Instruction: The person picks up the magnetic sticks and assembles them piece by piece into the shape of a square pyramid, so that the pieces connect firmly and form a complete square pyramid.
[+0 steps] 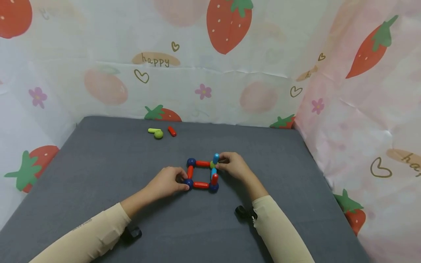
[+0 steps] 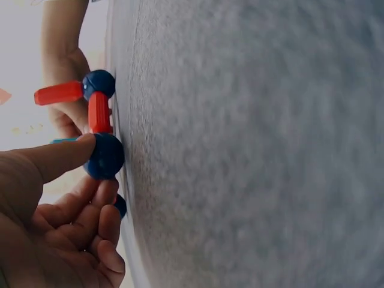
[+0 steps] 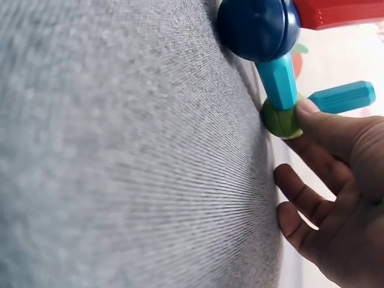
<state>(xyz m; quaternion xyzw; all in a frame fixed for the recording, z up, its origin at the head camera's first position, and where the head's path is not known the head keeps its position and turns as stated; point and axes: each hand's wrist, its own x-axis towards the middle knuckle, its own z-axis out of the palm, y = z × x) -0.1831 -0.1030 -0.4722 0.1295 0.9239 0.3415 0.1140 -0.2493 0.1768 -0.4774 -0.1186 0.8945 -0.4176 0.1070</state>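
Note:
A small square of magnetic sticks and balls (image 1: pixel 201 174) lies mid-table on the grey cloth (image 1: pixel 98 164). It has red sticks, dark blue corner balls and a green ball (image 1: pixel 212 164) at the far right corner. My left hand (image 1: pixel 167 180) pinches the near left blue ball (image 2: pixel 105 157), beside a red stick (image 2: pixel 99 112). My right hand (image 1: pixel 231 165) holds the green ball (image 3: pixel 281 120) with its thumb on it. From it a blue stick (image 3: pixel 279 81) runs to a blue ball (image 3: pixel 258 27), and another blue stick (image 3: pixel 342 96) stands up.
A green stick (image 1: pixel 152 130), a green ball (image 1: pixel 158 134) and a red stick (image 1: pixel 172 131) lie loose near the table's far edge. Strawberry-print sheets (image 1: pixel 230 73) wall in the back and both sides.

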